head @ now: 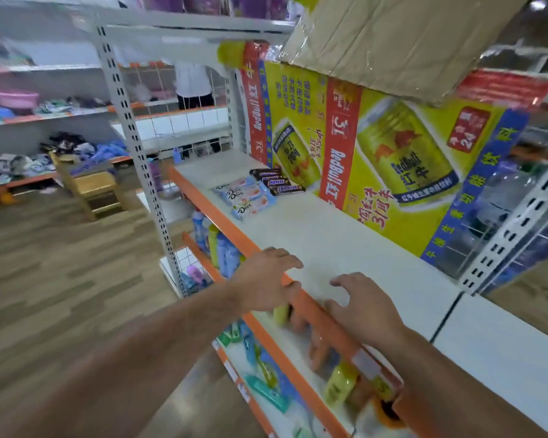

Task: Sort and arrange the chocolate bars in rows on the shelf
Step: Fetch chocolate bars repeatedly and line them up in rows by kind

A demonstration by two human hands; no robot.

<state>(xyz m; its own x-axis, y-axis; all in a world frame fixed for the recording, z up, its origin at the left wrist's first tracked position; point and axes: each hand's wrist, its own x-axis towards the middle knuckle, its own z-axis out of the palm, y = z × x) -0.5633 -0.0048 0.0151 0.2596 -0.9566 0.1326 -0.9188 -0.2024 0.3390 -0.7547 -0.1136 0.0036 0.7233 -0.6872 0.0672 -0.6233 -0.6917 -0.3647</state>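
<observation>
**Shelf** [345, 235], white board with an orange lip [323, 317]. All places are given from the Red Bull panel [377, 147] standing along its back.

- **Snickers bars** [277, 182]: a dark group side by side, close at the panel's foot, toward its far end. Their long axes run roughly across the shelf's depth, pointing at the panel.
- **Dove bars** [246, 197]: pale and overlapping, skewed, just out from the Snickers on the side away from the panel.
- **Left hand** [266, 275]: fingers spread and relaxed, holding nothing, at the lip opposite the panel's middle.
- **Right hand** [363, 306]: fingers loosely bent, empty, beside the left one and further toward the panel's near end.

Both piles lie well apart from your hands, ahead along the shelf — your left hand is likely the nearer reach.
</observation>
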